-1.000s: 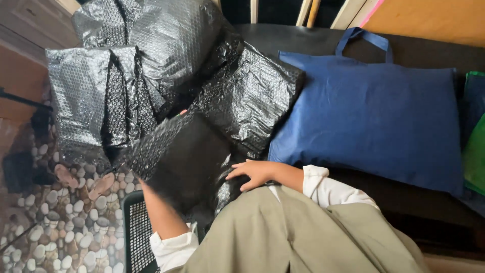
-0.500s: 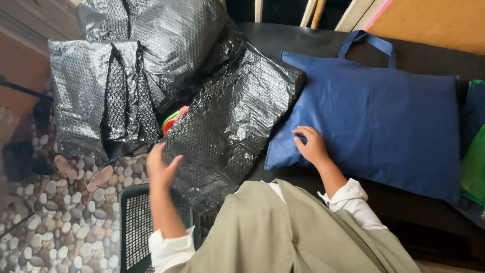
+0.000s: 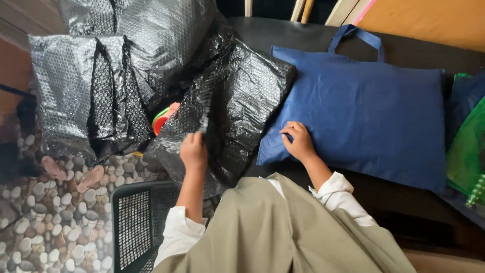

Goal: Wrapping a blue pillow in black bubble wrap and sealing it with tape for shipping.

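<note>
left hand [image 3: 193, 150] pinched the crinkled black bubble-wrap sheet [image 3: 237, 106], right hand [image 3: 299, 140] pressed half-curled on the flat blue fabric tote bag [image 3: 364, 111]; slick wrap risked slipping from so small a grip.

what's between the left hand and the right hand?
In the head view, a flap of the black bubble-wrap sheet that the left hand grips, then the near edge of the blue cloth bag under the right hand.
</note>
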